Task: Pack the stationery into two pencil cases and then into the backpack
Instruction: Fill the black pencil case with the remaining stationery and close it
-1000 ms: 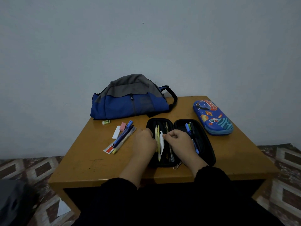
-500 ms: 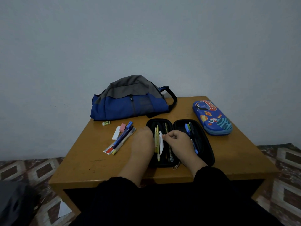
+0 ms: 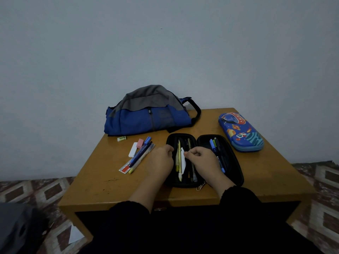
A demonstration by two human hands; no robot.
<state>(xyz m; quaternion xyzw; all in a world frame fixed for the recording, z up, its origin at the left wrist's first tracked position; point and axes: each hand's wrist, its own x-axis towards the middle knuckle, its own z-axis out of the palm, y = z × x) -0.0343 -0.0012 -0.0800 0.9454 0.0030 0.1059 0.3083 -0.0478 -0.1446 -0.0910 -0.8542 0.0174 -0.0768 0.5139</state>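
Note:
A black pencil case lies open in the middle of the table. Its left half holds yellow pens, a white item and a spiral-patterned pen; its right half holds blue and green pens. My left hand grips the case's left rim with curled fingers. My right hand pinches the white item's upper edge. A closed blue space-print pencil case lies at the right. The blue and grey backpack sits at the back by the wall.
Loose stationery lies left of the black case: blue pens, a ruler, a pink eraser, a white eraser and a small green eraser. The wooden table stands on patterned floor tiles.
Both hands stay at the black case's left half. My right hand's fingertips have shifted slightly on the white item.

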